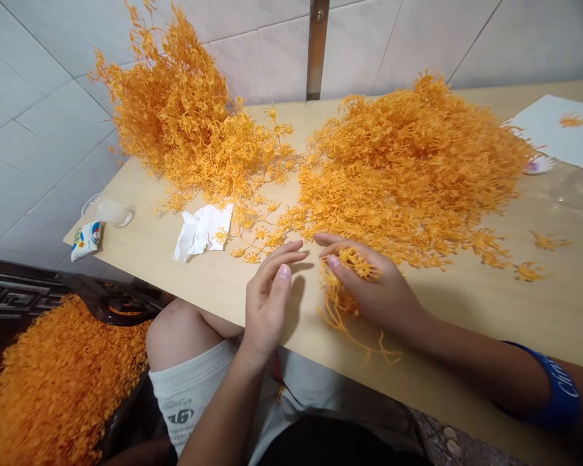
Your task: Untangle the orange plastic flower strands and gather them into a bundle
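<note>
My right hand (376, 285) is closed around a small bunch of orange artificial flower pieces (342, 301), whose thin stems hang below the fingers. Just left of it, my left hand (269, 301) is raised over the table edge, its fingers stretched out and nothing in them. Beyond my right hand spreads a wide heap of orange plastic flower pieces (412, 168). A taller pile of branched orange sprigs (179, 110) stands at the back left against the wall. Several loose sprigs lie between the two piles.
A crumpled white tissue (201, 230) lies left of my hands. Farther left are a clear plastic cup (107, 210) and a small packet (86, 241). A white sheet (558, 133) lies at the right. More orange pieces (63, 382) fill a container below left.
</note>
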`<state>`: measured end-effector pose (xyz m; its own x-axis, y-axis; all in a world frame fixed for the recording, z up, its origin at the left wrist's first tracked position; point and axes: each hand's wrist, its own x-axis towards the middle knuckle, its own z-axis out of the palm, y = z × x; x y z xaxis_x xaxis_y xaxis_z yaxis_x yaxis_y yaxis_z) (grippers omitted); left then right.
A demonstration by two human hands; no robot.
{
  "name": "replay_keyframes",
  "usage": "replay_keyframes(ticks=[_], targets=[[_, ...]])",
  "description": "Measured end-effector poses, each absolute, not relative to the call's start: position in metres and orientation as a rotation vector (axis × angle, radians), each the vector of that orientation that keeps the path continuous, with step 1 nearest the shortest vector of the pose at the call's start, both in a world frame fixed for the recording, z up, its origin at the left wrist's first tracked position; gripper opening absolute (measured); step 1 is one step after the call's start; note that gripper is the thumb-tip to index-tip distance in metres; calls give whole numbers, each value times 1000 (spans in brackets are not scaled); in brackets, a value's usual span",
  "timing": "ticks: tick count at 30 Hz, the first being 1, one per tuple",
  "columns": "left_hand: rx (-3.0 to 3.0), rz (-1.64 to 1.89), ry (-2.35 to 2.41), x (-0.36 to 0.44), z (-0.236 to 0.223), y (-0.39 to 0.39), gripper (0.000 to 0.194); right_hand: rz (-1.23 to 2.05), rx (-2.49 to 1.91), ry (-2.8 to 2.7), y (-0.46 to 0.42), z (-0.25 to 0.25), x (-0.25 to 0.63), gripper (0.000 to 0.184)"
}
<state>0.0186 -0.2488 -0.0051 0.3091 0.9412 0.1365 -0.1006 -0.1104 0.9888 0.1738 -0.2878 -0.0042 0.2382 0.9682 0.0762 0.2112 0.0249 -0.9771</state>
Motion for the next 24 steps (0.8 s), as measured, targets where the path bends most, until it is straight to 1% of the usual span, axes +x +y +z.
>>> replay_keyframes(ticks=[2, 4, 9, 11, 13, 16, 18, 22, 24], targets=[[1451, 1040, 830, 18, -1, -248, 26, 811, -1448, -1130, -287, -5, 176, 17], [1533, 968, 792, 17, 2, -248, 28, 778, -1442, -1147, -288, -4, 176, 15], [1680, 805, 680, 16, 5, -247, 45, 763, -1495, -1171, -293, -1, 174, 14], [1676, 768, 689, 17, 4, -248, 48, 763, -1496, -1167, -294, -1, 174, 13], [1603, 765, 709, 18, 4, -248, 42, 755, -1474, -1190, -294, -2, 175, 12], [1508, 758, 747, 21, 4, -249, 22, 751, -1442, -1239, -294, -2, 176, 12], [1508, 727, 795, 22, 5, -249, 15, 761, -1429, -1263, -294, -2, 176, 14], [1533, 653, 791, 23, 8, -248, 11, 786, -1412, -1271, -295, -1, 175, 16], [1503, 641, 777, 21, 7, -247, 18, 801, -1408, -1259, -296, 0, 175, 16]])
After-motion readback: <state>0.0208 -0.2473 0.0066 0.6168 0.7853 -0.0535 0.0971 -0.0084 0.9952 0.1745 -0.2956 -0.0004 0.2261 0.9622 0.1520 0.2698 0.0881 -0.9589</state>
